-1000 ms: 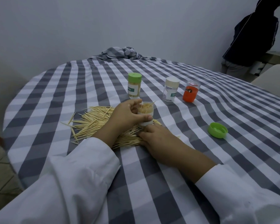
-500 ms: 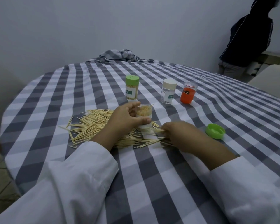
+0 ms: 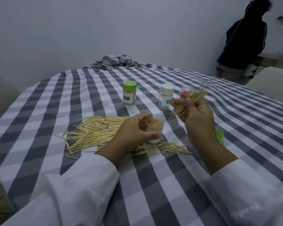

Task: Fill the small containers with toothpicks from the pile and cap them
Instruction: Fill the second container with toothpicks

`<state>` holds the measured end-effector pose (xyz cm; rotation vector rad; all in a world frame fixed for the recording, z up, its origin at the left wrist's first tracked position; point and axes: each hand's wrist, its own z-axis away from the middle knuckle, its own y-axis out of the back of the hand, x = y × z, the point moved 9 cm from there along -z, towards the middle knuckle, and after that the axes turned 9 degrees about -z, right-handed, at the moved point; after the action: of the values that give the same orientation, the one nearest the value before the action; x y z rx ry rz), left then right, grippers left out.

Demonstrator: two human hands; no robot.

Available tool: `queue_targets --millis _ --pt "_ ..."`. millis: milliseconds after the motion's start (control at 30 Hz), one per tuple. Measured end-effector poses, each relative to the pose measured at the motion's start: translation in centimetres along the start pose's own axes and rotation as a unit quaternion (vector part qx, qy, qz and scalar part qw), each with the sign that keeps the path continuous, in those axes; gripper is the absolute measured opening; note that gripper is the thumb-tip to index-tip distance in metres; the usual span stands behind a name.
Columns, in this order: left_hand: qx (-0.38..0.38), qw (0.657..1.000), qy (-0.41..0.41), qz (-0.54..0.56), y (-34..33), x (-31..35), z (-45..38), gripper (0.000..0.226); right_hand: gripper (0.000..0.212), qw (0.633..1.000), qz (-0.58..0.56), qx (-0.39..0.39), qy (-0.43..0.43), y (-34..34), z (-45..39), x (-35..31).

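Note:
My left hand (image 3: 134,132) grips a small open container (image 3: 154,130) packed with toothpicks, standing upright on the checked cloth. My right hand (image 3: 196,118) is raised to its right and pinches a bundle of toothpicks (image 3: 191,101) that slants up to the right. The toothpick pile (image 3: 95,132) lies spread on the cloth left of and in front of the container. A loose green cap (image 3: 220,137) lies behind my right wrist, partly hidden.
A green-capped container (image 3: 129,93) full of toothpicks, a white-capped clear one (image 3: 166,97) and an orange one (image 3: 185,92) stand in a row behind. A crumpled cloth (image 3: 116,60) lies at the far edge. A person (image 3: 243,41) stands at the back right.
My right hand has lifted off the cloth, carrying a bundle of toothpicks up and to the right. My left hand has kept hold of the container.

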<state>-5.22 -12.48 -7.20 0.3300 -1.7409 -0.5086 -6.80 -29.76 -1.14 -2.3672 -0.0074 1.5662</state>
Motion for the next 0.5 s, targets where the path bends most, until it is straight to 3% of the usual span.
queue_targets --millis 133,300,500 --pt "-0.010 1.000 -0.006 0.001 -0.5 0.3 0.1 0.080 0.021 1.000 -0.008 0.016 0.011 -0.5 0.5 0.6" --pt "-0.006 1.000 -0.013 0.009 -0.5 0.3 0.2 0.082 0.021 0.997 0.065 -0.039 -0.008 -2.4 1.5 2.2" --pt "-0.004 1.000 -0.027 0.008 -0.5 0.4 0.1 0.078 0.027 0.985 0.089 -0.111 -0.100 -4.2 2.4 4.6"
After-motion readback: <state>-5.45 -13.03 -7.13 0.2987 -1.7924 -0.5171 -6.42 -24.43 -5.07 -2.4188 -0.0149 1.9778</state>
